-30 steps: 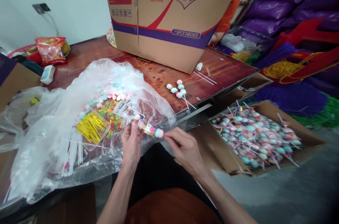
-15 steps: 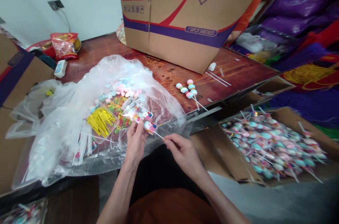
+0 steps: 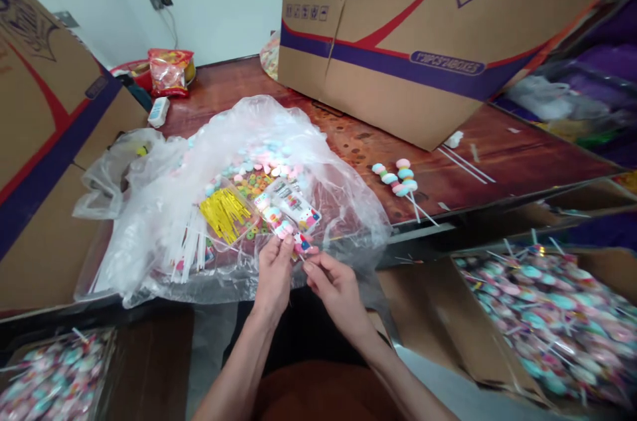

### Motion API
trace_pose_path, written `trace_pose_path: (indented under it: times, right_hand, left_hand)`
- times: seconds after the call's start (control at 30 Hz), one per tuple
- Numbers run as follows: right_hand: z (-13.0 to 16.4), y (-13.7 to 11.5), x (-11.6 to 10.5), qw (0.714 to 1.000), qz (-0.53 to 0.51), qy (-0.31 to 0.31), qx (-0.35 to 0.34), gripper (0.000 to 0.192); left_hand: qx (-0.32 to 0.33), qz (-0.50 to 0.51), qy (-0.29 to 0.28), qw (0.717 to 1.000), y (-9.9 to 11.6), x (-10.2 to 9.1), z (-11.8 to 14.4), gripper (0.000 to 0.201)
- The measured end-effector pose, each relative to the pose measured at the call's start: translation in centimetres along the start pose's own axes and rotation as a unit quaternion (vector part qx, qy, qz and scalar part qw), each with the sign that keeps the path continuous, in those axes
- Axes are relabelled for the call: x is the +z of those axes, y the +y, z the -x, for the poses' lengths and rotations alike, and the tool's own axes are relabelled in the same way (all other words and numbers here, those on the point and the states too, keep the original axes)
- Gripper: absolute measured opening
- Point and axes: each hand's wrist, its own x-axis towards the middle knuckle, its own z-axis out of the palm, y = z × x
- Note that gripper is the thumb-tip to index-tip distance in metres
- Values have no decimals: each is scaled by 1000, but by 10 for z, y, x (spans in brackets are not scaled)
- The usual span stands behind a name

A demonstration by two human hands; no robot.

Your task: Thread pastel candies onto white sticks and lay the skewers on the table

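My left hand (image 3: 276, 268) pinches a candy stick (image 3: 277, 222) in a clear printed wrapper, its pink, white and blue pieces pointing away from me. My right hand (image 3: 331, 278) closes on the wrapper's lower end, where the white stick comes out. Just beyond lie printed clear wrappers (image 3: 298, 205) on a plastic sheet. Left of them, a clear tray holds yellow twist ties (image 3: 223, 215). Green and orange candy rings (image 3: 256, 185) and pastel candies (image 3: 271, 159) are heaped behind, partly under the plastic (image 3: 259, 119). White sticks (image 3: 192, 242) lie at the left.
Two unwrapped candy sticks (image 3: 398, 178) lie on the wooden table (image 3: 223, 85) to the right. A large carton (image 3: 398, 82) stands at the back, another carton (image 3: 44, 142) at the left. Boxes of wrapped candy sticks (image 3: 557, 315) sit below the table on both sides.
My right hand has moved up along the stick to the wrapper's lower end, close to my left hand. The candy now sits inside the wrapper. The view has swung left.
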Motion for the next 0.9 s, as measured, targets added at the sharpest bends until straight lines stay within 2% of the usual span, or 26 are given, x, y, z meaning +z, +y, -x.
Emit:
trace_pose_path:
  times: [0.17,0.27,0.37,0.43,0.5,0.57,0.63,0.7,0.73,0.8,0.9]
  right_hand:
    - [-7,-10,23,996,-50,-49,57,33]
    - [-14,-21,37,996,-7,-86,17,30]
    - [-21,-29,56,993,17,-115,-26,27]
    - [-25,-35,72,991,-18,-134,3,35]
    - [-29,-42,87,979,-47,-192,53,43]
    - [-34,-53,100,958,17,-284,45,44]
    - [-44,-66,112,926,196,-320,-46,36]
    - [-58,-75,124,868,394,-267,-139,26]
    - [-66,-77,130,836,473,-228,-161,22]
    - [-83,-76,143,778,580,-183,-159,21]
    - [-103,-66,156,722,660,-178,-110,24]
  left_hand:
    - [-17,93,-12,995,22,-16,5,29]
    - [38,99,25,994,31,-28,9,27]
    - [101,52,57,992,38,-43,19,25]
    - [107,38,40,993,46,-54,29,26]
    - [93,56,6,994,57,-67,37,28]
    - [99,88,1,991,69,-79,43,29]
    - [141,116,38,982,79,-90,44,23]
    - [191,133,87,969,84,-99,41,15]
    - [205,138,107,963,85,-103,39,15]
    - [207,140,134,959,83,-109,35,22]
    - [181,132,165,961,77,-116,32,28]
